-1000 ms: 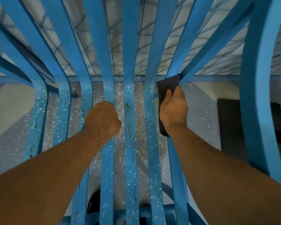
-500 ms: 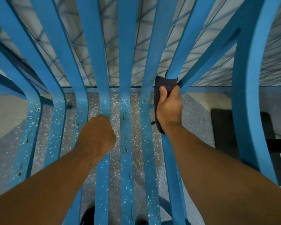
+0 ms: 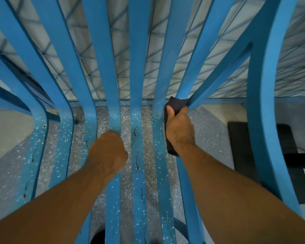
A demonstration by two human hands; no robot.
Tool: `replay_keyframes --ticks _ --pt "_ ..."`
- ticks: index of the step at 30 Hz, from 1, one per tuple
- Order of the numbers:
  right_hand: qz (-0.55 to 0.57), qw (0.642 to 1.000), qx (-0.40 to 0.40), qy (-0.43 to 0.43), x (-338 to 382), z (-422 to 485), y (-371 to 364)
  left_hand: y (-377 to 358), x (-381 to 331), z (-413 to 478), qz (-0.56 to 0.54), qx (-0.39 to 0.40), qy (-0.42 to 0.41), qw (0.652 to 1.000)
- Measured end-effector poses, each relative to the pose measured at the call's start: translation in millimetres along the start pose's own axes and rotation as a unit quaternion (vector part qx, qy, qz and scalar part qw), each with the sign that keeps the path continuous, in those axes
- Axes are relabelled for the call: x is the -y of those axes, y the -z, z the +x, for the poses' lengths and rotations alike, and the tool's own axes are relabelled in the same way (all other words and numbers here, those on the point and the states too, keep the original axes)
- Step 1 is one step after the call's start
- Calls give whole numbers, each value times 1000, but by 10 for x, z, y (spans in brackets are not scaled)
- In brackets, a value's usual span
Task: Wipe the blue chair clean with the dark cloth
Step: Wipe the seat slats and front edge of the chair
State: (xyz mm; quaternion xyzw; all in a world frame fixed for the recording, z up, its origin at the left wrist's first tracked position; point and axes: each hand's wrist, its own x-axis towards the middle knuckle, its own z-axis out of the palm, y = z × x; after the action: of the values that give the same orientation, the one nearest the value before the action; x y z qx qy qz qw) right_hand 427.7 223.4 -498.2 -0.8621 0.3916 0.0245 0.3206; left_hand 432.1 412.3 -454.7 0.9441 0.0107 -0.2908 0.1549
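Head view: the right hand (image 3: 179, 131) gripped the dark cloth (image 3: 177, 103) around a slat of the blue chair (image 3: 138, 67), barely shifted from a second earlier; the left hand (image 3: 107, 152) stayed clenched on a middle slat.

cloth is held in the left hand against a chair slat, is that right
Not quite. The cloth is held in the right hand, not the left, against a chair slat, as the head view shows. The left hand holds no cloth; it is curled on a middle slat.
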Motion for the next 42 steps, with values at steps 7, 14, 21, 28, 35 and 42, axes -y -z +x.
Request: replay_keyframes --ticks 7,14,21,28,35,42 --pt "-66 995 23 -70 -379 -550 99 74 -37 -67 -26 11 -5 1000" --pt "-61 997 31 -40 -507 -779 172 73 -36 -86 -29 8 0 1000" --pt "12 999 41 -4 -75 -17 85 25 17 -48 -1 -12 -11 1000" --pt "72 996 -36 47 52 128 87 73 -52 -17 52 25 -1 998" --pt "160 984 -60 42 169 109 92 827 -484 56 -49 -197 -111 973" --pt "188 980 -52 34 225 71 129 1217 -1080 177 -250 -345 -199 883"
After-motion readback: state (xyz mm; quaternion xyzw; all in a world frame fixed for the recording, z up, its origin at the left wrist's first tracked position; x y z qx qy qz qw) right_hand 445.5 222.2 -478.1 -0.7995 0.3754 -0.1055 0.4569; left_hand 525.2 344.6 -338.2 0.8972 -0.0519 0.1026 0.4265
